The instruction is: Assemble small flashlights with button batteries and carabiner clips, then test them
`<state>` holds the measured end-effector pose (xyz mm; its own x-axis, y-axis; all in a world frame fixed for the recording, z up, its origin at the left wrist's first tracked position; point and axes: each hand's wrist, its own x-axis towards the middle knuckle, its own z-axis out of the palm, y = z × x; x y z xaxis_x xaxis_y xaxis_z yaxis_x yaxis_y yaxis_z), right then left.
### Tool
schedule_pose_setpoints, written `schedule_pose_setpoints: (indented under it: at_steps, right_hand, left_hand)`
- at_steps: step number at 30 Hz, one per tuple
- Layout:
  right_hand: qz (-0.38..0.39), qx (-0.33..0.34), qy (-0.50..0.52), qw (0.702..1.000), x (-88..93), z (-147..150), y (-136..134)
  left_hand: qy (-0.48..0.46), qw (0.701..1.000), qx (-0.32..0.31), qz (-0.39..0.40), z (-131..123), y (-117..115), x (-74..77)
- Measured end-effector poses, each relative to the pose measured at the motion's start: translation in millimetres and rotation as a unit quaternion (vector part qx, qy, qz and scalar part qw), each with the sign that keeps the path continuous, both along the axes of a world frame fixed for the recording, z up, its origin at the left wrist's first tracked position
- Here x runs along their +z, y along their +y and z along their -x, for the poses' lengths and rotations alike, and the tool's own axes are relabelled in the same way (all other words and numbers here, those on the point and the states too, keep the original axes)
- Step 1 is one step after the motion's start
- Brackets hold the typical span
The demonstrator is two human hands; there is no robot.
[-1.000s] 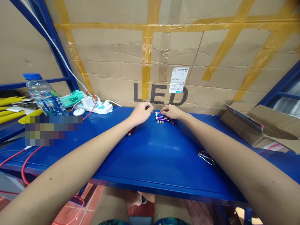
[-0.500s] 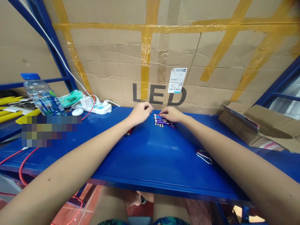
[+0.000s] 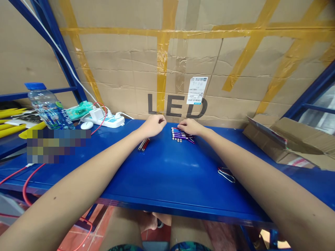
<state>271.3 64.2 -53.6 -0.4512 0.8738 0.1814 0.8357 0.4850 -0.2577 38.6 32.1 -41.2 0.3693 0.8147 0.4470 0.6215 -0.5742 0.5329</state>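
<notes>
Head view: stick row (image 3: 179,137) seems mostly laid near the surface's (image 3: 167,181) far edge, red sticks (image 3: 145,145) apart, left hand (image 3: 155,126) and right hand (image 3: 191,126) half-curled, holds unclear.

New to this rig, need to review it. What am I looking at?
No machine here: a person's bare left hand and right hand, filmed by one head-worn camera looking forward and down. On the blue table, the right hand is at a row of shiny sticks, small silver pieces beside them. What either hand holds, if anything, can't be made out. Nearer lie red and silver sticks and a clip. Bottle left, box right.
</notes>
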Motion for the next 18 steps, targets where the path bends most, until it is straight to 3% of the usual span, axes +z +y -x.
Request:
schedule_pose_setpoints:
  at_steps: [5,9,11,14,18]
  right_hand:
    - [-0.029,-0.039,0.035,0.998,13.0,-12.2,-17.5]
    - [-0.079,-0.065,0.063,0.993,31.2,-19.1,-63.3]
    - [-0.077,-0.019,0.072,0.994,35.3,-9.1,-94.7]
    - [-0.053,0.115,0.042,0.991,29.3,24.9,-139.3]
    - [-0.08,0.16,-0.062,0.982,9.1,76.5,-169.2]
  left_hand:
    - [0.154,0.987,-0.05,0.024,31.2,8.4,13.3]
    - [0.208,0.969,-0.058,0.12,50.3,8.4,30.6]
    - [0.242,0.956,-0.063,0.153,53.5,5.7,37.8]
    - [0.293,0.93,-0.096,0.2,52.4,0.2,43.4]
    - [0.304,0.918,-0.123,0.222,49.1,-4.4,42.3]
